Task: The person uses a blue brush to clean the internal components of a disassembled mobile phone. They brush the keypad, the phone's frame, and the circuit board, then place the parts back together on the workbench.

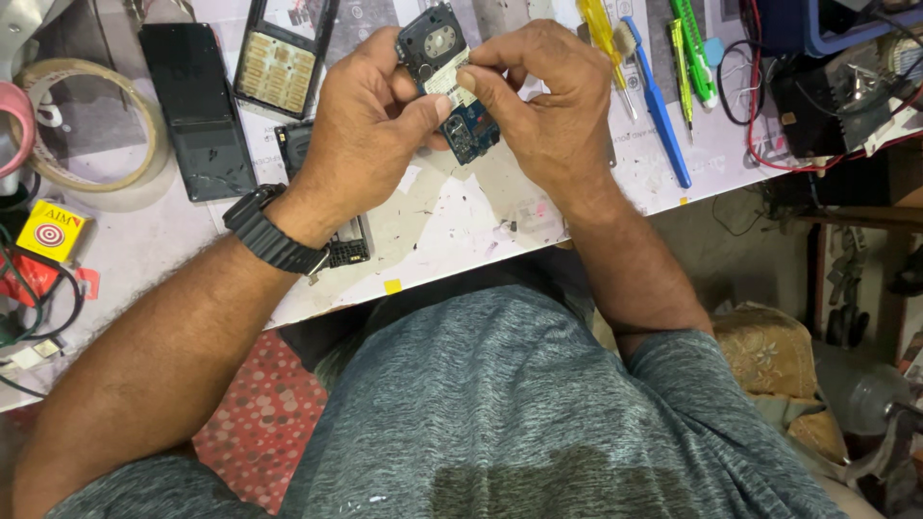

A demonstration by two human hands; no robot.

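Above the white worktable (452, 221), both hands grip a small blue phone circuit board (452, 82) with a round silver part near its top and a white label. My left hand (370, 125) holds its left side, thumb pressed on the board. My right hand (543, 106) pinches its right side with thumb and forefinger. A black watch (274, 235) is on my left wrist. Part of a black phone frame (346, 245) lies on the table under my left wrist, mostly hidden.
A black phone panel (197, 111) and a keypad frame (281, 58) lie at the back left. Tape rolls (87, 125) and a yellow box (50, 231) sit far left. Screwdrivers, a blue tool (659, 106) and wires (769, 86) lie on the right.
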